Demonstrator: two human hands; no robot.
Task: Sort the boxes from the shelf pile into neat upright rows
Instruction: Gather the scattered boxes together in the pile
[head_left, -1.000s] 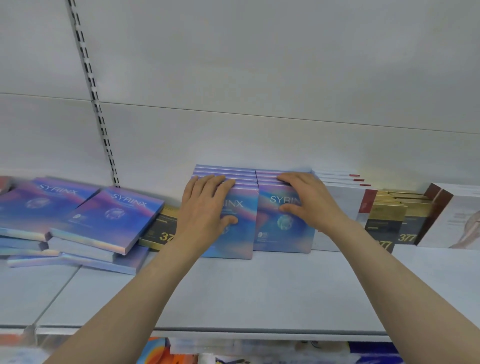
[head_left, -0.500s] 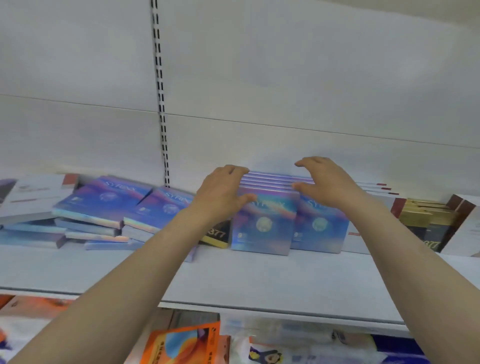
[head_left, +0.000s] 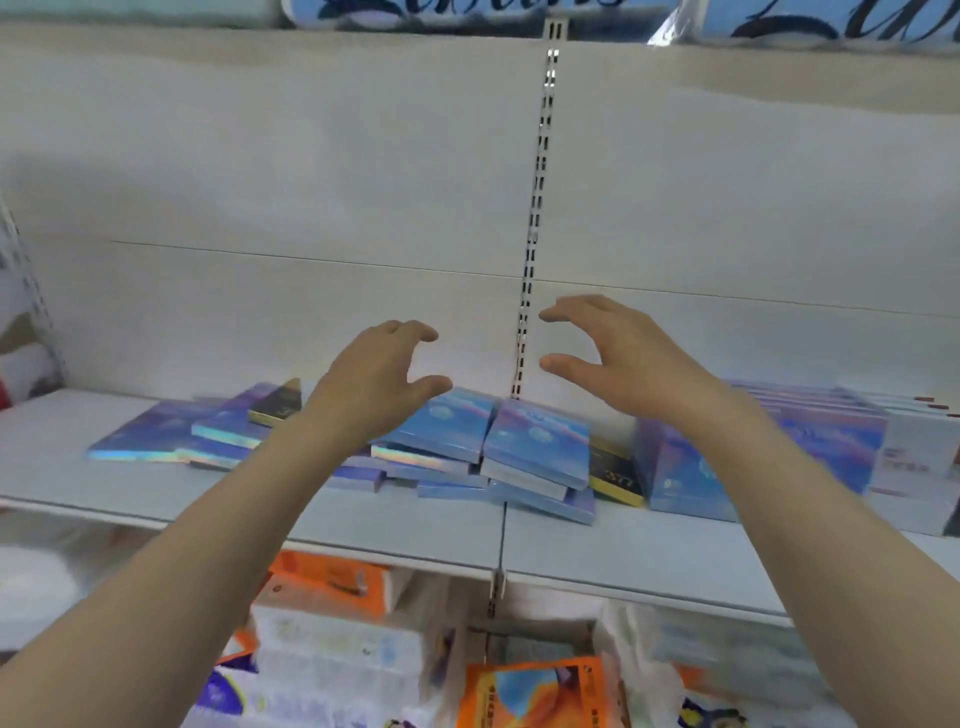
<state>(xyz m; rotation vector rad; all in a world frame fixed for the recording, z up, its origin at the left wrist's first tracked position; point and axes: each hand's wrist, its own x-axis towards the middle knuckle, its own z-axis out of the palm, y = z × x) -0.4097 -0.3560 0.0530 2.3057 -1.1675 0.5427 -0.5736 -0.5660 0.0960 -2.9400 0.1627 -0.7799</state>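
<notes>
A loose pile of flat blue-purple boxes (head_left: 535, 441) lies on the white shelf (head_left: 395, 525), spreading left to more flat boxes (head_left: 171, 441). A black and gold box (head_left: 615, 475) leans beside the pile; another black and gold box (head_left: 278, 408) lies on the left heap. Upright rows of blue-purple boxes (head_left: 810, 447) stand at the right. My left hand (head_left: 379, 379) and my right hand (head_left: 618, 353) hover above the pile, fingers loosely curved, holding nothing.
White boxes with red marks (head_left: 914, 447) stand at the far right. A slotted metal upright (head_left: 537, 208) runs down the back panel. Orange packets (head_left: 535, 696) and white packs (head_left: 332, 654) fill the lower shelf.
Both hands have left the upright rows and lifted, moving left over the flat pile. The view has swung left and up, so the rows now sit at the right.
</notes>
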